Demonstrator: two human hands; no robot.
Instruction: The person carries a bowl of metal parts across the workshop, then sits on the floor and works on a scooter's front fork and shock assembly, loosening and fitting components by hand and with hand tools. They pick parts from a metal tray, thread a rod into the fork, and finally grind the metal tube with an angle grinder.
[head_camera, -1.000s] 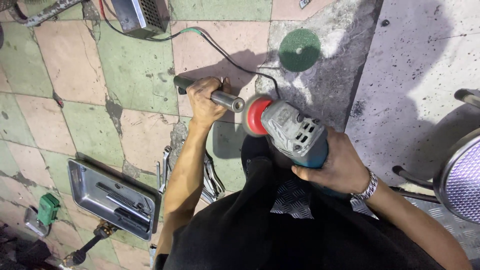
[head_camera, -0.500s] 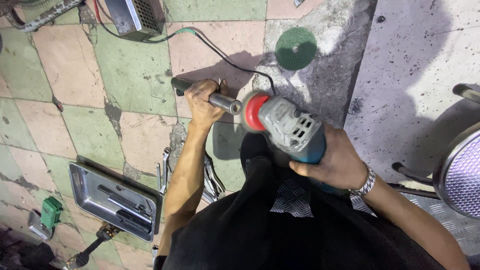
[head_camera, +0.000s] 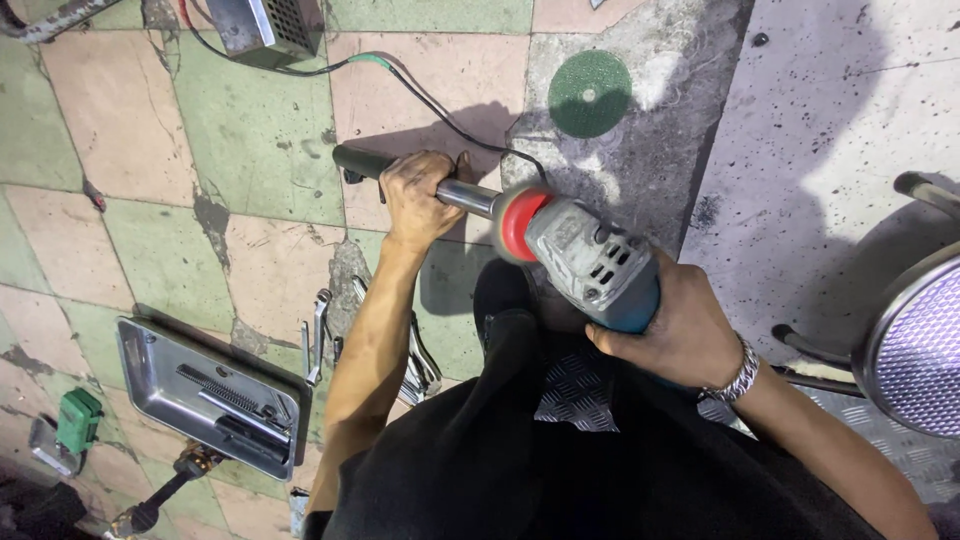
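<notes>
My left hand (head_camera: 420, 195) grips a dark metal tube (head_camera: 365, 163) that lies level above the tiled floor, its far end pointing left. My right hand (head_camera: 680, 335), with a metal bracelet on the wrist, holds the body of a grey and blue angle grinder (head_camera: 595, 265). The grinder's red disc (head_camera: 512, 222) sits against the right end of the tube, close to my left fingers. A black cable (head_camera: 440, 110) runs across the tiles from the grinder toward the top left.
A green grinding disc (head_camera: 590, 93) lies on the grey concrete ahead. A steel tray (head_camera: 150, 365) with tools sits lower left, wrenches (head_camera: 315, 335) beside it, and a small green object (head_camera: 78, 420) further left. A metal box (head_camera: 265, 25) stands at top left, a chair (head_camera: 915, 340) at right.
The view has shifted slightly. Both hands keep their grip, with the tube and grinder held together in much the same pose.
</notes>
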